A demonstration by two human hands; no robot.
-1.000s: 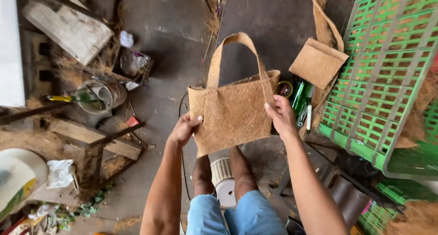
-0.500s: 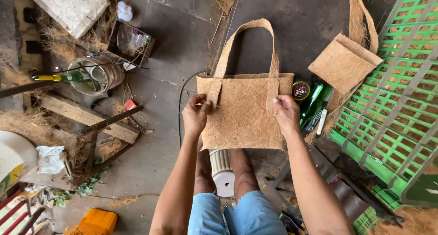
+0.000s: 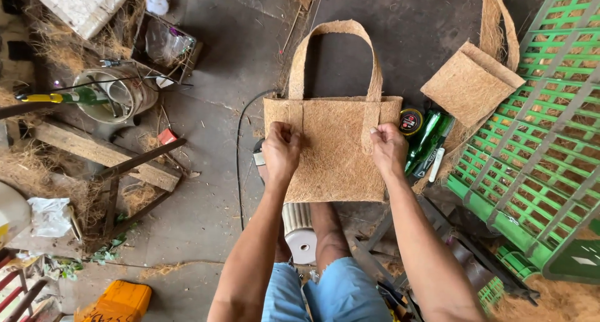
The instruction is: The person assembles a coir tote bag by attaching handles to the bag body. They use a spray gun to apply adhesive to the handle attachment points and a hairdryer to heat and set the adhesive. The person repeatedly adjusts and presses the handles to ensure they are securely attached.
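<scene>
Since a moment ago, your hands have slid inward along the coir bag [image 3: 334, 153]. Your left hand [image 3: 281, 152] and right hand [image 3: 389, 148] each pinch its front, held up above your knees.

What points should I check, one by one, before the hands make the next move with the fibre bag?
1. Left hand grips fibre bag at its upper left: ok.
2. Right hand grips its upper right: ok.
3. Bag held level, handle up: ok.
4. Handle joins firm: cannot tell.
5. Green bottle apart from bag: not ok, it lies right beside the edge.
6. Black cable away from bag: ok.
</scene>
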